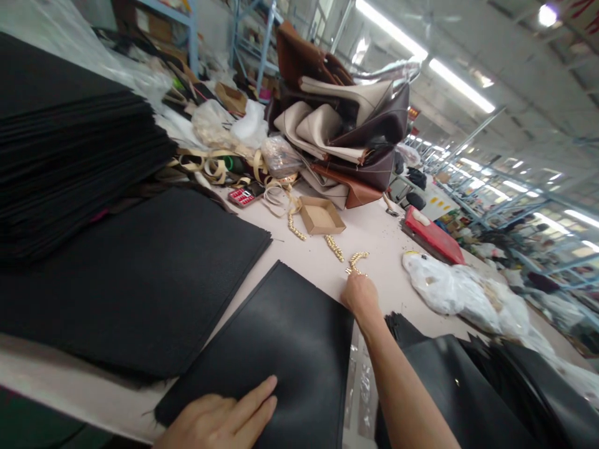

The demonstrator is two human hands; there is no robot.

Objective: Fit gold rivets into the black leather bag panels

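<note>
A black leather-like panel (299,330) lies flat on the table in front of me. My left hand (219,415) rests on its near part, fingers stretched out and holding nothing. Just beyond the panel's right corner, my right hand (361,296) reaches to a curved row of small gold metal pieces (359,259). Its fingers look curled closed at the near end of that row; the back of the hand hides most of the fingertips. Two more gold rows lie farther left, one (334,248) below a shallow cardboard box (322,216) and another (296,227) beside it.
Stacked black sheets (70,168) and more black panels (154,274) stand at left. Black pieces (468,380) lie at right, near white plastic bags (449,290) and a red block (433,236). Brown and beige bags (341,125) are piled behind, beside a calculator (244,196).
</note>
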